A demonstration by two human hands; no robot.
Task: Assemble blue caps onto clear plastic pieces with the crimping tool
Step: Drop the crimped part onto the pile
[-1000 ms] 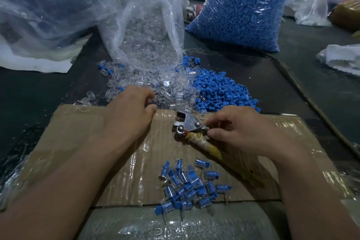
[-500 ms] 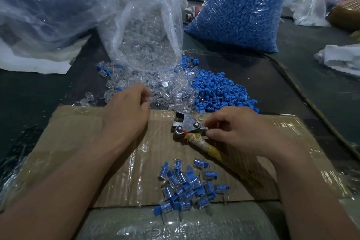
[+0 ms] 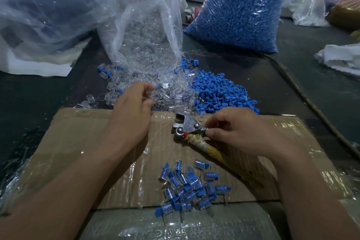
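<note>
Left hand (image 3: pixel 132 109) has slid forward off the cardboard (image 3: pixel 78 142) since a second ago, and its fingers (image 3: pixel 145 88) are now curled into the clear pieces (image 3: pixel 171 96). Thumb and forefinger sit a little apart with clear bits between them, can't tell if one's actually pinched. Right hand (image 3: pixel 239 132) hasn't budged, thumb and forefinger tips together, pinching the right edge of the crimping tool (image 3: pixel 188 125) head. It lies flat on the cardboard between both hands, long axis diagonal: metal head up-left toward the piles, taped handle running down-right under the right hand. Blue caps (image 3: pixel 220 93) are heaped just right of the clear ones, finished pieces (image 3: pixel 191 185) piled on the cardboard's near edge
</note>
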